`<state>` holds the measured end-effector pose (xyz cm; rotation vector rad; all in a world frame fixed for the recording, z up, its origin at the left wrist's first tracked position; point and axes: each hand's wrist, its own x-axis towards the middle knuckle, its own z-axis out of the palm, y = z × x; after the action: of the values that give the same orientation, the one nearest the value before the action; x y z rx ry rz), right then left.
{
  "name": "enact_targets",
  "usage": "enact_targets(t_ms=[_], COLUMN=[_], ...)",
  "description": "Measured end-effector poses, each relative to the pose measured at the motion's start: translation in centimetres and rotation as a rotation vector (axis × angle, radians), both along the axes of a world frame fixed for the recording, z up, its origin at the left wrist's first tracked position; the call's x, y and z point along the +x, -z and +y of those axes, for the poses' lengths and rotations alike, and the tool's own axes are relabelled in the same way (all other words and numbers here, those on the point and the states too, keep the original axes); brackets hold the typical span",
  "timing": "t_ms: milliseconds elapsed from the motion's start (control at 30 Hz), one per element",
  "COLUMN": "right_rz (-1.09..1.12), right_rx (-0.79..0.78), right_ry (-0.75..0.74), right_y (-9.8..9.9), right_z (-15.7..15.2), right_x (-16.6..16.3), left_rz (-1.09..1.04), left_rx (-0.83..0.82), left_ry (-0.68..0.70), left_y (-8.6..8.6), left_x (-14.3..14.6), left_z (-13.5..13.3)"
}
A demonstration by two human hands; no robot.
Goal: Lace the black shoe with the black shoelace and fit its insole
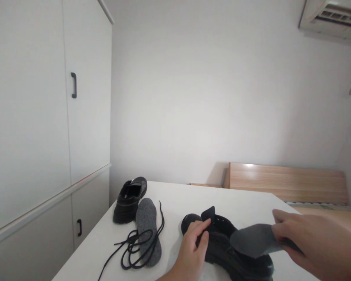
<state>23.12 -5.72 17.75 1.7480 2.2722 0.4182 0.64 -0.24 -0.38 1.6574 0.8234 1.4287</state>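
A black shoe (222,249) with no laces lies on its side on the white table (178,195), toe pointing left. My left hand (193,251) pinches its tongue near the toe end, fingers closed. My right hand (310,242) grips a grey insole (251,240), whose front end sits over the shoe's opening. A second black shoe (130,199) stands at the table's far left. Beside it lie another grey insole (148,230) and loose black laces (134,244).
A white wardrobe (46,117) with dark handles runs along the left wall. A wooden bed frame (286,181) stands behind the table at the right. An air conditioner (330,17) hangs at the top right.
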Motion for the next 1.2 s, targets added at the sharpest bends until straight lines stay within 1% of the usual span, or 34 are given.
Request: enact_targets(t_ms=[100, 200, 300, 467, 567, 633, 767, 867, 967, 1067, 1133, 1200], right_rz=[-0.047, -0.019, 0.070, 0.243, 0.340, 0.381, 0.447, 0.497, 0.471, 0.330, 0.221, 0.173], right_rx=[-0.016, -0.060, -0.109, -0.113, -0.099, -0.092, -0.086, -0.109, -0.156, -0.149, -0.120, -0.106], right_ry=[0.029, -0.003, -0.051, -0.028, -0.017, -0.044, -0.128, -0.189, -0.256, -0.301, -0.295, -0.241], right_y=[-0.7, -0.2, 1.5, 4.6, 6.2, 7.2, 8.8, 9.4, 9.4, 9.1, 9.1, 9.4], right_z=[-0.1, 0.2, 0.9, 2.0, 2.3, 2.6, 4.0, 5.1, 5.4, 5.2, 5.2, 5.5], right_x=[-1.2, -2.1, -2.1, -1.4, -2.2, -3.2, -4.9, -4.8, -4.1, -3.9, -4.1, -4.5], left_rz=[0.023, 0.035, 0.031, 0.035, 0.043, 0.050, 0.050, 0.061, 0.074, 0.086, 0.085, 0.076], left_rx=[0.017, 0.019, 0.024, 0.030, 0.038, 0.044, 0.061, 0.058, 0.063, 0.060, 0.052, 0.049], left_ry=[0.008, 0.002, 0.003, 0.008, 0.007, 0.009, -0.002, 0.004, 0.017, 0.018, 0.021, 0.028], left_y=[0.0, 0.1, 0.2, 0.0, 0.0, 0.0, 0.0, 0.0, 0.0, 0.0, -0.1, -0.1], left_x=[0.0, 0.0, 0.0, 0.0, 0.0, 0.0, 0.0, -0.1, -0.2, -0.2, -0.2, -0.2], left_z=[0.1, 0.1, 0.1, 0.0, 0.0, 0.1, 0.1, 0.1, 0.2, 0.3, 0.2, 0.2])
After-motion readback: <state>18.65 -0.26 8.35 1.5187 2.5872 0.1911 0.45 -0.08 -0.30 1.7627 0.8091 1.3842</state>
